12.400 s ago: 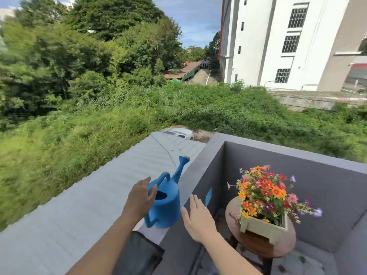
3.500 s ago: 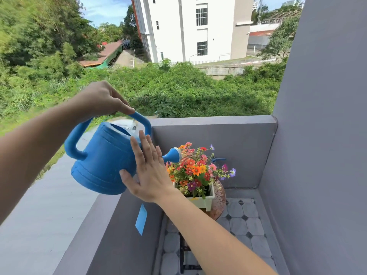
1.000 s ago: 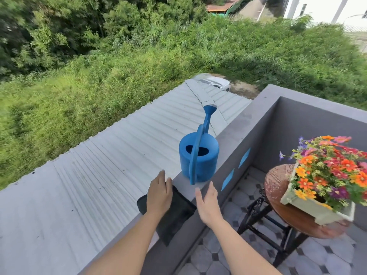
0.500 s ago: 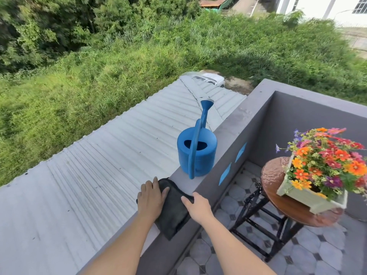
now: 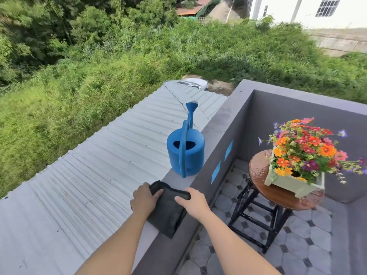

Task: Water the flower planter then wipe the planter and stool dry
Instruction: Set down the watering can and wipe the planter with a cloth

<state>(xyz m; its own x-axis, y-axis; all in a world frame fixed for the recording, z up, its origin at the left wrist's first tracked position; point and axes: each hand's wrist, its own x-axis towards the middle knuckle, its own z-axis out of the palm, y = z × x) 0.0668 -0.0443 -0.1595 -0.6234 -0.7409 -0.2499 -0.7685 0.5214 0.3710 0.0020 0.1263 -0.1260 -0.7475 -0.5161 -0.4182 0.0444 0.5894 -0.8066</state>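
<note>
On the balcony's right side stands one round stool (image 5: 264,192), its wet top carrying one planter (image 5: 292,183) of flowers, long axis running near-left to far-right. One blue can (image 5: 185,153) sits upright on the ledge (image 5: 222,124), just beyond the hands. One dark cloth (image 5: 168,211) lies draped over the ledge's near part. Left hand (image 5: 144,200) and right hand (image 5: 193,201) each grasp its far edge. Planter and stool lie right of both hands, nearer the right hand.

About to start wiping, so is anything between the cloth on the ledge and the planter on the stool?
Nothing visible. Both hands, left hand and right hand, grip the black cloth on the ledge; open air separates it from the planter on the stool.
</note>
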